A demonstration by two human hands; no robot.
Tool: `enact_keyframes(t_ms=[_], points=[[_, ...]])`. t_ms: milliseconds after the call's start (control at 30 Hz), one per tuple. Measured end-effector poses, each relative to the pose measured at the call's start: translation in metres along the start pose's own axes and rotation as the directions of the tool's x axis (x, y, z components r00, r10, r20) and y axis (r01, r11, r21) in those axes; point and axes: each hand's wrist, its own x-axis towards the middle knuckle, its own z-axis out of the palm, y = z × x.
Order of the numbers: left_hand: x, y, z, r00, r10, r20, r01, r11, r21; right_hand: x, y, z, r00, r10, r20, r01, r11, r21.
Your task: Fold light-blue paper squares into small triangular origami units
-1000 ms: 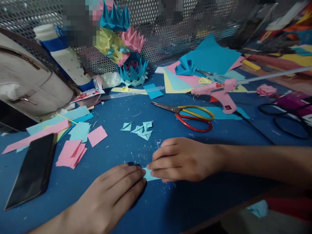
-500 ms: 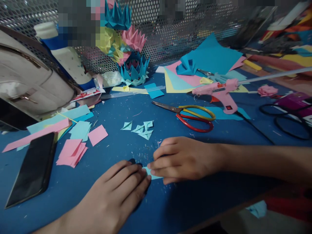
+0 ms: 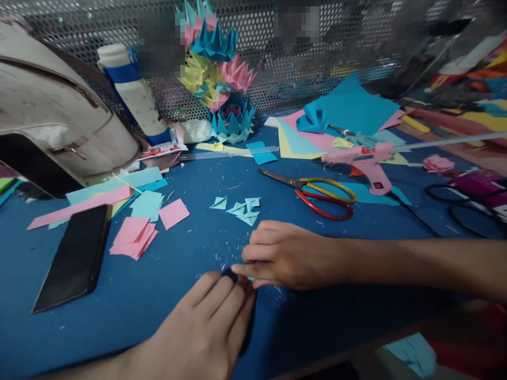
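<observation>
My left hand (image 3: 206, 327) reaches in from the bottom edge, fingers together and laid flat, their tips pressing down on a small light-blue paper piece (image 3: 251, 278). My right hand (image 3: 289, 256) comes in from the right with its fingers closed on the same piece. The two sets of fingertips meet over it, so only a sliver of the paper shows. Just behind my hands lie several small folded light-blue triangles (image 3: 241, 207) on the blue table (image 3: 178, 264).
Red-and-yellow scissors (image 3: 317, 192) and a pink glue gun (image 3: 364, 161) lie behind my right hand. A black phone (image 3: 75, 256), pink paper squares (image 3: 132, 237) and a white bag (image 3: 51, 121) are at the left. Stacked paper flowers (image 3: 222, 79) and a white bottle (image 3: 134, 95) stand against the mesh wall.
The view has shifted, so everything sits further right in the picture. My hands have closed together over the paper piece, which now shows far less than before.
</observation>
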Motion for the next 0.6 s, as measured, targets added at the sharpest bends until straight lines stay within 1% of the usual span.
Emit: enact_keyframes(t_ms=[67, 133, 267, 333, 433, 467, 533, 600], points=[[-0.002, 0.000, 0.000, 1.000, -0.002, 0.008, 0.002, 1.000, -0.009, 0.005, 0.000, -0.003, 0.999, -0.002, 0.044, 0.003, 1.000, -0.008], [-0.005, 0.000, -0.001, 1.000, -0.002, 0.027, 0.002, 1.000, -0.018, 0.003, -0.003, -0.007, 0.997, 0.017, 0.070, -0.015, 1.000, -0.017], [-0.007, -0.001, -0.001, 0.999, -0.005, 0.044, 0.007, 0.999, -0.043, -0.018, -0.016, -0.017, 0.992, 0.101, 0.079, -0.098, 0.994, -0.039], [-0.005, -0.004, -0.001, 0.999, -0.009, 0.036, 0.012, 0.997, -0.074, -0.030, -0.022, -0.022, 0.980, 0.182, 0.083, -0.180, 0.983, -0.039], [0.001, -0.014, -0.004, 0.999, -0.029, 0.031, 0.034, 0.979, -0.199, -0.038, -0.026, -0.027, 0.970, 0.224, 0.097, -0.220, 0.974, -0.053], [0.004, -0.018, -0.004, 0.997, -0.054, 0.047, 0.065, 0.964, -0.257, -0.038, -0.026, -0.028, 0.970, 0.221, 0.104, -0.216, 0.975, -0.055], [0.009, -0.025, -0.005, 0.981, -0.158, 0.109, 0.186, 0.924, -0.333, -0.032, -0.023, -0.028, 0.971, 0.211, 0.115, -0.206, 0.977, -0.056], [0.013, -0.029, -0.003, 0.960, -0.225, 0.168, 0.275, 0.875, -0.399, -0.024, -0.020, -0.026, 0.965, 0.236, 0.110, -0.232, 0.971, -0.047]])
